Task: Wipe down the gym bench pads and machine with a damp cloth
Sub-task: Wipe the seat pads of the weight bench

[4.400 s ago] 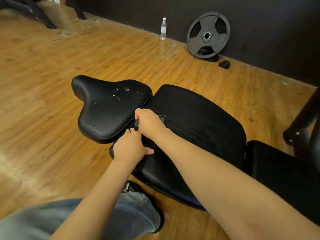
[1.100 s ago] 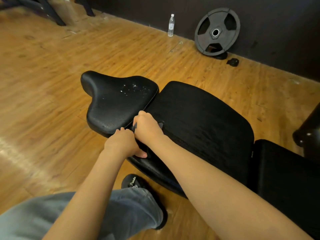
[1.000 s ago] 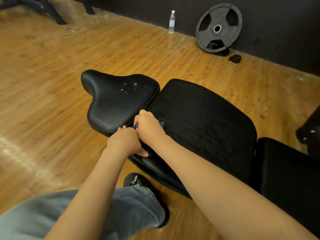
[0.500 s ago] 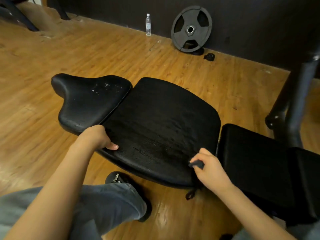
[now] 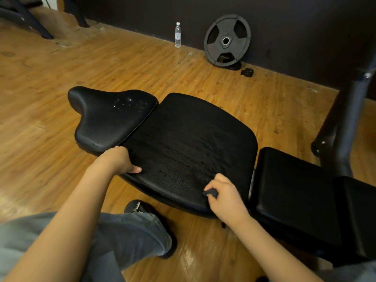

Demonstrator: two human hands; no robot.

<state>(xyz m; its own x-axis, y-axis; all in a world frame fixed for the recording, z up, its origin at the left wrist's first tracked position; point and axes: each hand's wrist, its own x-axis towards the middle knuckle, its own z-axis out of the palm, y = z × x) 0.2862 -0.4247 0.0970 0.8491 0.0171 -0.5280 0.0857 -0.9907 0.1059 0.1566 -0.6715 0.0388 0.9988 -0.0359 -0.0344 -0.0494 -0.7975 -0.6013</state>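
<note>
Both hands are on the wide pad (image 5: 189, 143). Left hand (image 5: 119, 160) grips that pad's near left edge, thumb flat on top and fingers curled out of sight below. Right hand (image 5: 224, 195) is clenched round a dark cloth (image 5: 210, 193), which shows only as a small wad between thumb and fingers; it sits at the pad's near right corner, touching the surface.

Wide pad: black, textured, tilted, centre of view. Seat pad (image 5: 110, 117): black, saddle-shaped, at 10 o'clock from the wide pad and butted against its left edge. Small pale specks or droplets lie on its top near the far edge; which they are cannot be told. A third pad (image 5: 295, 188), black and smoother, lies at 3 o'clock from the wide pad, just beside it, with a narrow gap between.

Machine post (image 5: 345, 123): dark tube rising at 2 o'clock, behind the third pad.

Floor (image 5: 61, 78): wood planks. Against the dark wall at 12 o'clock a weight plate (image 5: 226, 40) leans upright. A bottle (image 5: 177, 35) stands upright left of it, well apart. A small black object (image 5: 246, 72) lies on the floor just right of the plate; its kind cannot be told.

At 6 o'clock, a grey trouser leg (image 5: 130, 233) and a black shoe (image 5: 140, 208) sit under the wide pad's near edge.
</note>
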